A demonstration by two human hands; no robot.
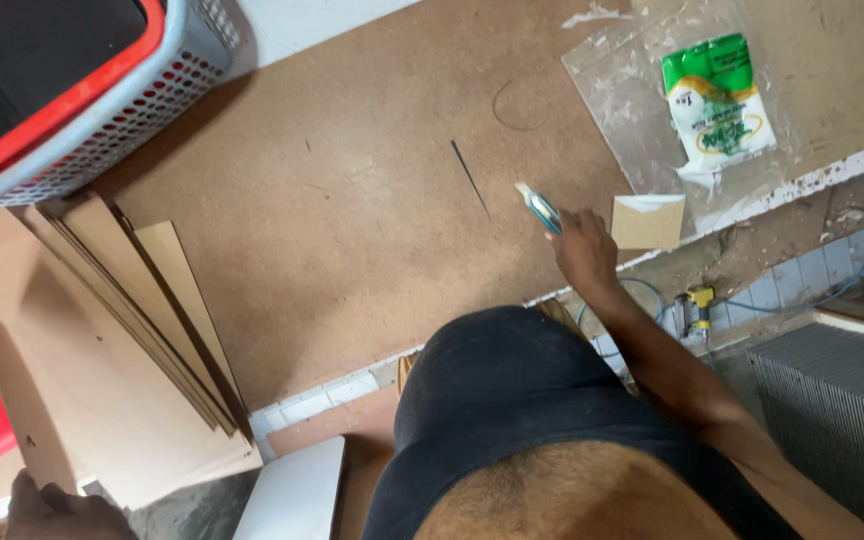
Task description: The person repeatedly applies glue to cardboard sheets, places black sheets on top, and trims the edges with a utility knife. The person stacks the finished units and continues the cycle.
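Half the left hand (52, 505) is cut off.

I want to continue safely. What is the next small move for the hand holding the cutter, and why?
Probably bring the right hand back a little and lay the cutter flat on the brown board: its blade points out across the board, and the left hand is far off, on the stacked brown sheets.

We note a knife (540, 209) on the board (352, 200), a packet (717, 100) near its right edge, a basket (82, 90) at its left corner.
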